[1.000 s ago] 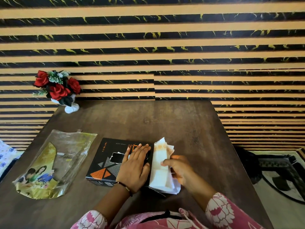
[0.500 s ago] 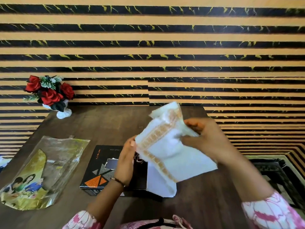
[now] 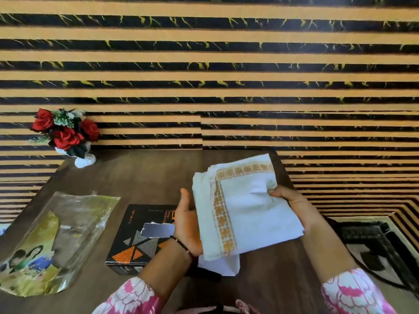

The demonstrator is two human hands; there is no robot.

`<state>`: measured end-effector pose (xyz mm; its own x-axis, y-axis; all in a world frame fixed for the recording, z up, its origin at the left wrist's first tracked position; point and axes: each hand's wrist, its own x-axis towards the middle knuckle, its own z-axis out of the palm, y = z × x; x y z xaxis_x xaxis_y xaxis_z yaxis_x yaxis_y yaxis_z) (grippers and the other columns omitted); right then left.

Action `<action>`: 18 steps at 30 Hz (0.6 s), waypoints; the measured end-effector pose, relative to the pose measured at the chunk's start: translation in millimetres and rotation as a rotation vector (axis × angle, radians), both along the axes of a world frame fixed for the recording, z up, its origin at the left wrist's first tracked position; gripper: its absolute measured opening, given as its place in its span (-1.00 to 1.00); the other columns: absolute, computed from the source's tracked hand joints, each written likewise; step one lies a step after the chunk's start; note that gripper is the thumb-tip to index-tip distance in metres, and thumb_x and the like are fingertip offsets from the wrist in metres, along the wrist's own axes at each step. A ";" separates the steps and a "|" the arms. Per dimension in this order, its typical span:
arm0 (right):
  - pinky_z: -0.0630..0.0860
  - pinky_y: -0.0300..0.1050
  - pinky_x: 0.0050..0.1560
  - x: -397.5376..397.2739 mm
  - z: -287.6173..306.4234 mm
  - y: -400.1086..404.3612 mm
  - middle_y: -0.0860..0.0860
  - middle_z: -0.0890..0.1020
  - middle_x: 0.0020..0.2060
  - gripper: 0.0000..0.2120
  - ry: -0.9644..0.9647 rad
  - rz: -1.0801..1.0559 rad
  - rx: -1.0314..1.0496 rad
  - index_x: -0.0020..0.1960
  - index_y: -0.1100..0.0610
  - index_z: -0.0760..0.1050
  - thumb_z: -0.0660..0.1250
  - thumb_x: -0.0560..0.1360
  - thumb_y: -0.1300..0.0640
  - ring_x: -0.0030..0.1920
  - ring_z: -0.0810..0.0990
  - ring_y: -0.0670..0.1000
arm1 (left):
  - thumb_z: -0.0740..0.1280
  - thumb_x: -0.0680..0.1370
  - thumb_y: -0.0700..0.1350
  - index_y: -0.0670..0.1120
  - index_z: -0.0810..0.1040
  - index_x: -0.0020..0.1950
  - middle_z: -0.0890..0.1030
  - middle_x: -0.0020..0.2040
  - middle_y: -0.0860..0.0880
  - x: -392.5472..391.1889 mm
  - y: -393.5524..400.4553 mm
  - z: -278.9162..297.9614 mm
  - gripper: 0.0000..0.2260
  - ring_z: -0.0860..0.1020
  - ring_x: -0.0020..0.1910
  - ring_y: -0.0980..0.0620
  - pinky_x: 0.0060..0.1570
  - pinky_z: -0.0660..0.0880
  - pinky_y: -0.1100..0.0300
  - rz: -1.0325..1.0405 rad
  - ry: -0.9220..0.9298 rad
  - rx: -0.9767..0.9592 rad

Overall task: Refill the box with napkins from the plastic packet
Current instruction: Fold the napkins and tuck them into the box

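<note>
A stack of white napkins (image 3: pixel 247 211) with a gold patterned border is held up above the table (image 3: pixel 140 177), right of centre in the frame. The left hand (image 3: pixel 187 225) cups the stack's left edge, thumb pointing up and fingers hidden behind the paper; the right hand (image 3: pixel 292 206) grips the right edge, thumb pressed on top so the paper creases there. More white napkin paper (image 3: pixel 223 266) hangs or lies below the stack at lower centre — whether it rests on the table cannot be told.

The black box (image 3: pixel 138 234) with orange and grey triangles lies flat on the table just left of the left hand, its torn slot showing pale; the wrist, with a dark bead bracelet (image 3: pixel 181 244), covers its right part. The plastic packet (image 3: pixel 56 241) lies flattened at lower left, well apart from the box, clear with a printed yellow-green panel.

At upper left a small white vase of red roses (image 3: pixel 68 137) stands on the table's far corner against the striped wall (image 3: pixel 204 71). Pink floral sleeves (image 3: pixel 353 293) fill the bottom edge — dark floor items show at lower right
</note>
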<state>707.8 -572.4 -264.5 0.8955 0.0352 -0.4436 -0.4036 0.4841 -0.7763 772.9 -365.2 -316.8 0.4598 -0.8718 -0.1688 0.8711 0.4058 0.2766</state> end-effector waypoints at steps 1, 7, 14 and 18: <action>0.58 -0.09 -0.24 -2.8 -3.4 -0.5 0.15 0.69 -0.34 -0.80 0.021 -0.019 -0.011 -0.25 0.19 0.68 0.42 0.20 0.09 -0.35 0.67 0.11 | 0.07 0.38 0.46 -0.12 0.50 0.28 0.55 0.23 -0.25 -3.5 -0.1 0.5 -0.22 0.53 0.17 -0.29 0.12 0.49 -0.21 0.034 0.003 0.072; 0.54 -0.09 -0.17 -6.9 -27.1 -1.3 0.14 0.68 -0.32 -0.76 0.132 -0.071 -0.037 -0.10 0.20 0.61 0.24 0.34 0.14 -0.32 0.67 0.12 | 0.30 0.45 0.17 -0.08 0.58 0.15 0.65 0.05 -0.17 -12.7 -0.8 11.7 -0.58 0.63 0.00 -0.16 -0.06 0.57 -0.03 0.031 -0.211 0.347; 0.63 -0.06 -0.30 -17.5 -36.3 -6.0 0.18 0.71 -0.22 -0.48 0.111 0.004 0.055 -0.07 0.23 0.65 0.63 0.03 0.05 -0.24 0.70 0.13 | 0.37 0.33 -0.30 -0.17 0.40 0.31 0.61 0.10 -0.26 -7.9 8.3 5.2 -0.46 0.64 -0.04 -0.19 -0.15 0.61 -0.02 0.012 -0.341 0.478; 0.65 -0.02 -0.24 -23.6 -49.7 -3.0 0.17 0.72 -0.17 -0.33 0.097 0.014 0.110 -0.10 0.19 0.68 0.68 -0.16 -0.02 -0.20 0.71 0.13 | 0.35 0.39 -0.32 -0.10 0.42 0.27 0.63 0.03 -0.23 -7.0 8.4 7.2 -0.54 0.64 -0.08 -0.19 -0.15 0.62 -0.05 0.055 -0.379 0.510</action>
